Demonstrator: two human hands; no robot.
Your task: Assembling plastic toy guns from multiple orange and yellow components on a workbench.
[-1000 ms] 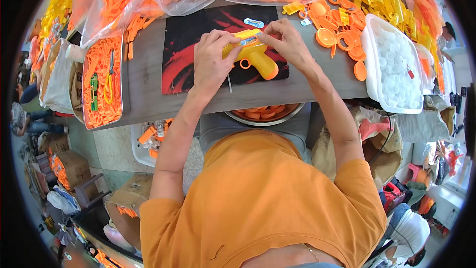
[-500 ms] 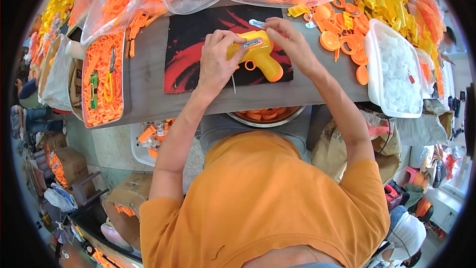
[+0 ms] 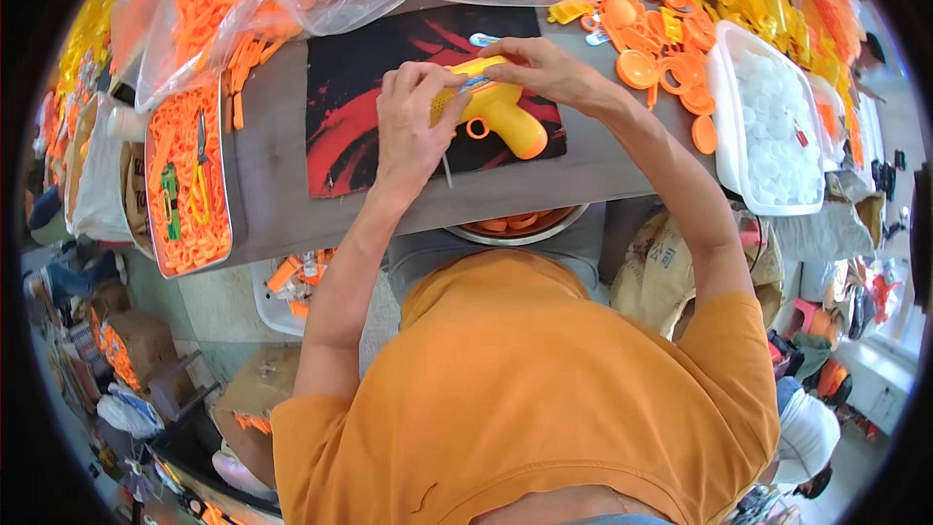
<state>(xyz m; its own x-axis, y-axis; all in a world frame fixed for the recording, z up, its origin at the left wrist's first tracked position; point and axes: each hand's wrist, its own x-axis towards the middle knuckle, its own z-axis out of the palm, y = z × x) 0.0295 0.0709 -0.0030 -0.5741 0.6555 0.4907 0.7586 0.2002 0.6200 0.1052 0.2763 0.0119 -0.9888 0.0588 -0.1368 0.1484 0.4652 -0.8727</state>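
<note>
The 2 hands are close together over 1 yellow toy gun (image 3: 507,124): the left hand (image 3: 408,126) is clamped around its left end, and the right hand (image 3: 544,68) has its fingers at the top, by a small label (image 3: 476,83); whether they pinch or only press, I cannot tell. The gun is above a black-and-red mat (image 3: 340,151) on the grey table (image 3: 282,190), its handle angled toward the person. Left sits a tray (image 3: 229,224) of orange parts with scissors (image 3: 200,180); right, a white tub (image 3: 725,136) of translucent pieces (image 3: 777,136).
</note>
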